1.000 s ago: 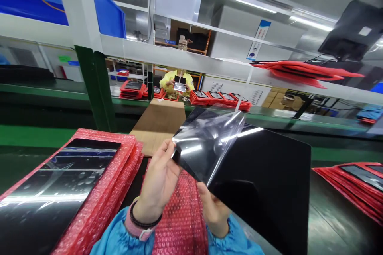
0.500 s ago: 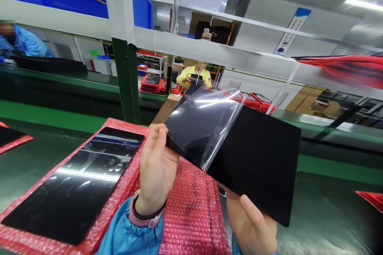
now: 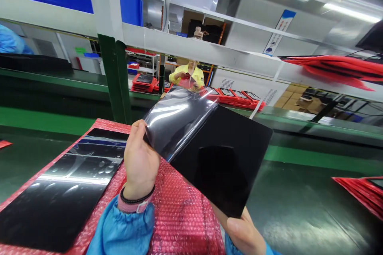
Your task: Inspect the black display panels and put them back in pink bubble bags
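So the left hand [image 3: 140, 163] is pinched shut on the near corner of a clear film [image 3: 176, 117] that's partly lifted off a black panel [image 3: 223, 159]. The film is curled up over the panel's far-left part and catches the ceiling lights. The right hand [image 3: 243, 233] is closed under the panel's lower corner, thumb on the edge, and holds it tilted up in the air above the bench [image 3: 299, 211].

Right under the panel there's red bubble wrap [image 3: 182, 215] on the person's lap side. Left of the panel lies another black panel [image 3: 72, 183] flat on a stack of the same red wrap. Far behind the panel, across the green belt [image 3: 44, 119], a person in yellow [image 3: 187, 76] is at work with more red stacks [image 3: 233, 97] next to them.

What I'd worry about: the panel is only held at one corner, so a hard tug on the film could twist it out of that hand and drop it onto the bench edge. Also the film looks floppy, so it could fold back and re-stick, or trap dust. And fingers on the bare glossy face would leave prints. If the peel goes at a sharp angle, the film might tear and leave a strip behind.
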Tool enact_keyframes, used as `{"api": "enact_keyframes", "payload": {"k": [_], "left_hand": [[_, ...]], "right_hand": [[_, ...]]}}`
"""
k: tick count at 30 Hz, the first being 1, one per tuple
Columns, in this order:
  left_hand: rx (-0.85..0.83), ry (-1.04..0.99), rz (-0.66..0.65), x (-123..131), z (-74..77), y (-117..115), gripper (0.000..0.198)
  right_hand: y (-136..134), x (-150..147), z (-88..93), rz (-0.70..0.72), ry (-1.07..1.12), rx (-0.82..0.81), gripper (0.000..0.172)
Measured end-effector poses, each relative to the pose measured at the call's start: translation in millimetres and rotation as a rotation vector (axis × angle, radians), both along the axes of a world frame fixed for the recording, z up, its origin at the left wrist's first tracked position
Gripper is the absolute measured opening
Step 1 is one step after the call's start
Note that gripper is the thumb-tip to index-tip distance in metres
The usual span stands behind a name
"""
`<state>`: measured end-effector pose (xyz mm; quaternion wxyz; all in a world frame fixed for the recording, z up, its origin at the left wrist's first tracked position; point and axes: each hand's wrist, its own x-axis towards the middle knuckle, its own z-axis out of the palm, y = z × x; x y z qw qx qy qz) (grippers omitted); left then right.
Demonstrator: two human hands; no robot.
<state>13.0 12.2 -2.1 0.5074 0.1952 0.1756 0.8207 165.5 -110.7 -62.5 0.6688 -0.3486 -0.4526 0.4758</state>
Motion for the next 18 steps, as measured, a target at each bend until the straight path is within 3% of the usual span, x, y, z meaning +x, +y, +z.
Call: {"api": "enact_keyframes", "payload": {"k": [3, 6, 10, 15, 18], "left_hand": [[-0.038, 0.023, 0.006, -2, 0.1, 2, 0.007], [-0.073, 0.014, 0.011, -6, 2.9, 3, 0.004], [-0.160, -0.051, 0.098, -14, 7.3, 7, 0.009], [-0.168, -0.039, -0.075, -25, 10.0, 9, 0.013], [-0.142, 0.018, -0.100, -28, 9.0, 11, 0.012]], "right_hand": [[0, 6, 9.5, 0.161, 0.041, -0.021, 0.041], [1, 12, 22.7, 0.203, 0.022, -0.059, 0.036], [2, 16, 31.2, 0.090, -0.072, -0.058, 0.035], [1, 31, 24.9, -0.082, -0.257, 0.017, 0.033], [1, 48, 26.9, -0.164, -0.415, 0.157, 0.023]]}}
